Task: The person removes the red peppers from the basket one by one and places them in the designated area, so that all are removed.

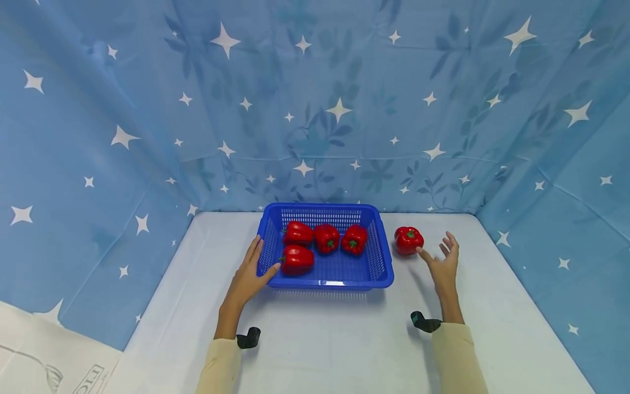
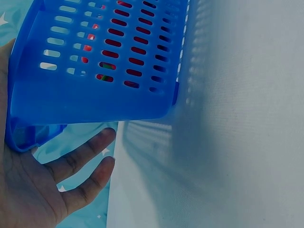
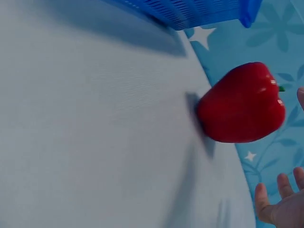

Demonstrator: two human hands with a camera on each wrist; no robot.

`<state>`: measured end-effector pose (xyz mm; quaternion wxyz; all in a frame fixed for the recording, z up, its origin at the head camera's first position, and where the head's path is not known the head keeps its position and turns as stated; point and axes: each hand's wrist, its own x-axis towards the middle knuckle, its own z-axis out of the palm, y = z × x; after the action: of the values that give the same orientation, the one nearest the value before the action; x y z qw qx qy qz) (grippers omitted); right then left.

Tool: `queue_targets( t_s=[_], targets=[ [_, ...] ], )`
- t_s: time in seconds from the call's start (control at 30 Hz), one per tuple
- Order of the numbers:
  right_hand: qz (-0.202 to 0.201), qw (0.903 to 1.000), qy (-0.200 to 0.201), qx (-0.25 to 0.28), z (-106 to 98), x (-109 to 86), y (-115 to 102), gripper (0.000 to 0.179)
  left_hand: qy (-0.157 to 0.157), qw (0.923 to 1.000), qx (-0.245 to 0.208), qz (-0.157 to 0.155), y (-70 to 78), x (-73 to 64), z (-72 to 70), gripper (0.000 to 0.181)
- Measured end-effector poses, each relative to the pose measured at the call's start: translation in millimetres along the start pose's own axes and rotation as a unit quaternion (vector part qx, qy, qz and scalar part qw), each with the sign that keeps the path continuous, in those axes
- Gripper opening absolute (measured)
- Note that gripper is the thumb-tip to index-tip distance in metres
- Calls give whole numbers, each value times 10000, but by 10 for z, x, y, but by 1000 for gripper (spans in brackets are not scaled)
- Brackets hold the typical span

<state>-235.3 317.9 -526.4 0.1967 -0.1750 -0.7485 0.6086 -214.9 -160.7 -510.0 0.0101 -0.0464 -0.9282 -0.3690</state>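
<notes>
A blue plastic basket [image 1: 339,273] stands on the white table with several red bell peppers [image 1: 327,238] inside it. At its front left corner, my left hand [image 1: 246,279] rests against the rim, fingers spread along the left side and thumb over the front edge. The left wrist view shows straight fingers beside the perforated basket wall [image 2: 95,95]; the thumb is out of sight. One red bell pepper [image 1: 408,241] sits upright on the table, right of the basket. Just right of this pepper hovers my right hand [image 1: 443,268], fingers spread and holding nothing, thumb near its side.
Blue curtains [image 1: 315,137] with white stars enclose the white table [image 1: 315,339] at the back and both sides. A pale printed sheet [image 1: 54,355] appears at lower left. Each wrist carries a small black camera [image 1: 248,337].
</notes>
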Motion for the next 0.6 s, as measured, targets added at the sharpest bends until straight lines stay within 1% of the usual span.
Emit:
queue_targets(
  t_s=[0.1, 0.3, 0.43, 0.53, 0.6],
  targets=[
    [-160, 9997, 137, 88, -48, 14, -90, 89, -7, 10000, -23, -6, 9, -3, -14, 93],
    [-549, 9978, 264, 273, -93, 70, -283, 86, 18, 10000, -24, 26, 15, 14, -30, 93],
    [-797, 9958, 368, 243, -99, 87, -419, 84, 11, 10000, -27, 25, 7, 21, -20, 93],
    [-999, 9940, 383, 244, -90, 81, -526, 83, 3, 10000, -62, -20, 4, 10, -12, 93],
    [-1149, 9926, 322, 233, -71, 71, -603, 82, -14, 10000, -64, -28, 5, 3, -4, 93]
  ],
)
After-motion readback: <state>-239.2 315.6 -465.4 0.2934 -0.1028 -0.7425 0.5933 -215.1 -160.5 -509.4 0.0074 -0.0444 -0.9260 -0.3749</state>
